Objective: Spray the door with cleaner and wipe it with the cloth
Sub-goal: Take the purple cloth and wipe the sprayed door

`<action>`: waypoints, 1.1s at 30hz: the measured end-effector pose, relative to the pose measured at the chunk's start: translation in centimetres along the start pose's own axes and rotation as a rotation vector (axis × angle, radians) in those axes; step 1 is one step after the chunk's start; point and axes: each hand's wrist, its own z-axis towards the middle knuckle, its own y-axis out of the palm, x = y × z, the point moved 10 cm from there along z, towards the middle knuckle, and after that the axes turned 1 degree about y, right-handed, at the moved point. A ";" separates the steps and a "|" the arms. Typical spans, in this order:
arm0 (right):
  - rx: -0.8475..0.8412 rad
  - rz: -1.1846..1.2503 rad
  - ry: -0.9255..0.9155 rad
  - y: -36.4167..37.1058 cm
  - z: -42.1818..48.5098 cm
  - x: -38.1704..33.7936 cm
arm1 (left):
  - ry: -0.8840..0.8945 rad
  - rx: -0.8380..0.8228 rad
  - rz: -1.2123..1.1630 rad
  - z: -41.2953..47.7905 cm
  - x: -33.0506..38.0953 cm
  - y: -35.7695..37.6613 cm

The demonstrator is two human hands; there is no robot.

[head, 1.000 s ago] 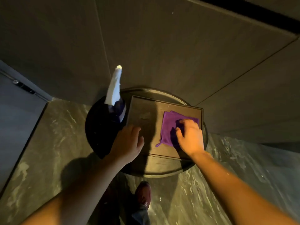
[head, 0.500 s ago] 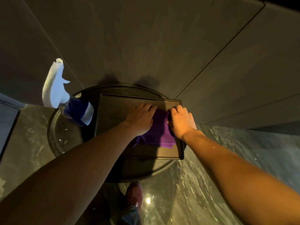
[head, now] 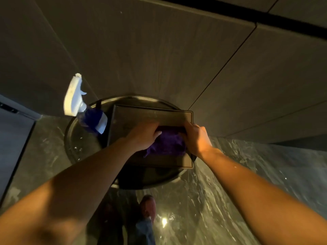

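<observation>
A purple cloth (head: pixel 167 145) lies bunched in a dark rectangular tray (head: pixel 146 113) on a round black table (head: pixel 79 144). My left hand (head: pixel 143 136) grips the cloth's left side. Its right side is held by my right hand (head: pixel 195 138). A spray bottle (head: pixel 83 110) with a white trigger head and a blue label stands at the table's left edge, untouched. Behind the table rise large dark panels (head: pixel 141 50); which of them is the door I cannot tell.
The floor (head: pixel 247 183) is glossy grey marble. A shoe (head: pixel 147 206) shows below the table. A grey panel with a dark track (head: pixel 10 131) stands at the left. The table sits close against the dark panels.
My left hand moved from the tray's left part onto the cloth. Both hands now bunch the cloth, which lay flat a second ago. The view shifted slightly.
</observation>
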 end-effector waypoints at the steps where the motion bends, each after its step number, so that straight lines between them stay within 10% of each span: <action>1: -0.012 -0.026 -0.014 -0.7 -0.5 -0.8 | -0.046 -0.022 -0.075 -1.3 0.1 -0.7; 16: 0.006 0.177 -0.529 -19.1 -9.7 -28.9 | -0.391 0.512 -0.428 -29.1 4.8 -29.5; 33: -0.158 0.704 -1.039 -27.7 -17.5 -76.8 | -0.486 1.550 -0.546 -67.2 -4.6 -56.8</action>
